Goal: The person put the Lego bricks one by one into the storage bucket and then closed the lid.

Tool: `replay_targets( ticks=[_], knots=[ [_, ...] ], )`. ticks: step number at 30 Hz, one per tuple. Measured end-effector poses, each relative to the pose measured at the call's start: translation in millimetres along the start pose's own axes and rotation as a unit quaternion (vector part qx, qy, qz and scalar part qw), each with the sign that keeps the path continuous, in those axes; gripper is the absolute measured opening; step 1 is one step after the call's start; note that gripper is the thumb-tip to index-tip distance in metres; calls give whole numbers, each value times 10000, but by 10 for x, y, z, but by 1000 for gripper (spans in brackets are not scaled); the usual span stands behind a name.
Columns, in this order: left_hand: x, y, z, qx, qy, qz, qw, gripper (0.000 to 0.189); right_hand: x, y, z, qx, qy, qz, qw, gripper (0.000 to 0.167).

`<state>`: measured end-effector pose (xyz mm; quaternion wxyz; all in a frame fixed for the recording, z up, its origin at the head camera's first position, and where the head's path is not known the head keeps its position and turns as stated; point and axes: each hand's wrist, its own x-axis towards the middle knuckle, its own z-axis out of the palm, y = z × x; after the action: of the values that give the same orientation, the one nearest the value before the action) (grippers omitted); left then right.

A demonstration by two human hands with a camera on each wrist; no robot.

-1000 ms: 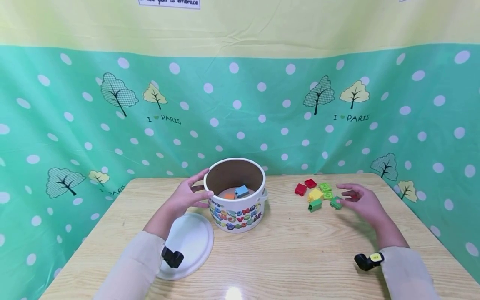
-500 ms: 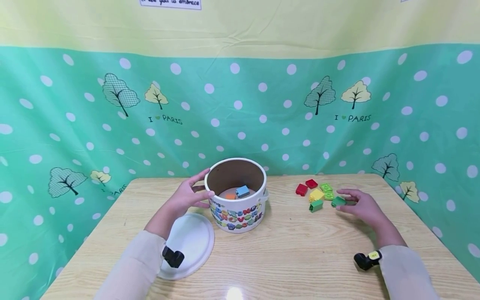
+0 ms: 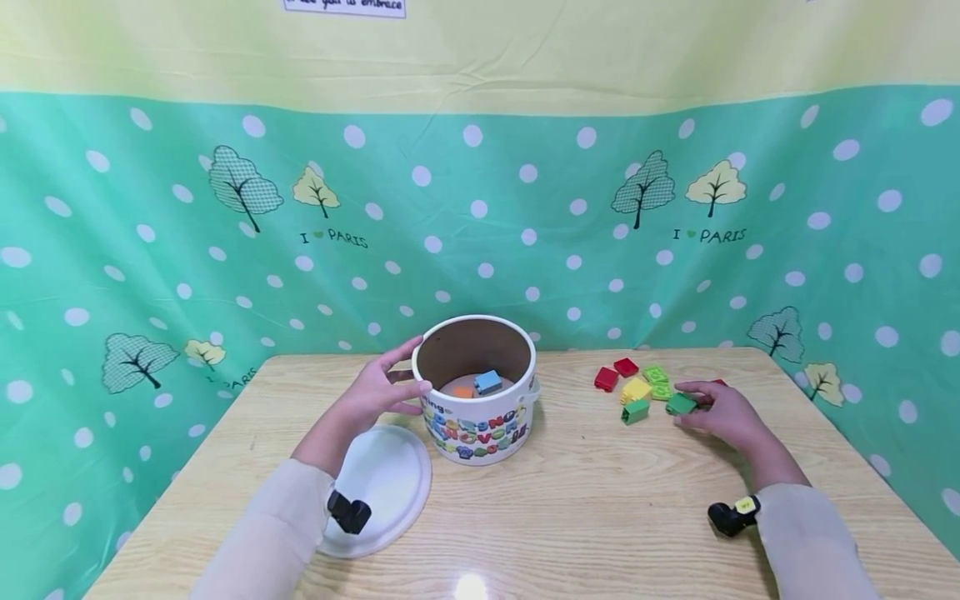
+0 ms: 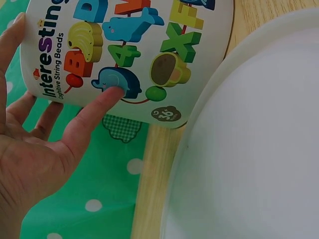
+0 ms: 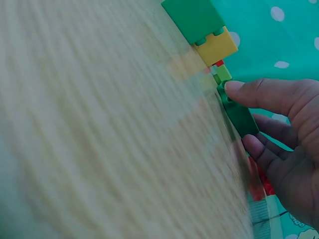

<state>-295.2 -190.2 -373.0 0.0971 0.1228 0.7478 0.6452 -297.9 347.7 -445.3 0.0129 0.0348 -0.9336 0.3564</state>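
Wooden table [image 3: 555, 517], green dotted curtain [image 3: 450, 187] behind. Left hand [image 3: 381, 388], fingers spread, touches bucket [image 3: 480, 417]; right hand [image 3: 723, 414] pinches green block [image 3: 679, 405], right of bucket. Head view alone: blue block [image 3: 488, 382] inside. Left wrist view alone: readable "Interesting" lettering [image 4: 46, 46].

Wears a pale beige left sleeve [image 3: 258, 533] and a matching right sleeve [image 3: 812, 533], plain, loose and lightly creased, ending well back from a bare left hand [image 3: 375, 390] and a bare right hand [image 3: 727, 414]. Has a small black left camera [image 3: 349, 512] fastened at the sleeve's edge, chunky and bent in outline, with rounded corners. Bears a similar black right camera [image 3: 727, 520] on the other side, marked with a yellow label [image 3: 747, 505] in dark characters too small to read.
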Motion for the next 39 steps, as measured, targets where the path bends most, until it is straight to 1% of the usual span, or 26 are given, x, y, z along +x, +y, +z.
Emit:
replay_targets(
  ticks=[5, 9, 13, 17, 21, 27, 33, 39],
  knots=[
    [21, 1, 13, -51, -119, 32, 9999, 84, -47, -25, -24, -194, 17, -18, 9998, 63],
    [43, -2, 13, -82, -149, 45, 9998, 84, -86, -47, -48, -268, 1, -3, 9996, 62],
    [47, -4, 11, -108, -163, 72, 9998, 85, -107, -64, -54, -201, 19, -72, 9998, 62],
    [36, 4, 15, -147, -205, 42, 9997, 88, -122, -102, -48, 45, 129, -47, 9999, 61],
    [26, 18, 3, -88, -162, 28, 9998, 87, -126, -211, -46, 377, 295, -88, 9988, 63],
    [30, 32, -7, -45, -127, 29, 9999, 85, -153, -446, -59, 667, 484, -420, 9957, 62],
    [22, 5, 0, -45, -116, 25, 9999, 85, -190, -623, -42, 806, 528, -744, 9926, 61],
    [10, -3, -6, -25, -112, 51, 9999, 87, -262, -862, -34, 939, 506, -962, 9896, 61]
  ],
)
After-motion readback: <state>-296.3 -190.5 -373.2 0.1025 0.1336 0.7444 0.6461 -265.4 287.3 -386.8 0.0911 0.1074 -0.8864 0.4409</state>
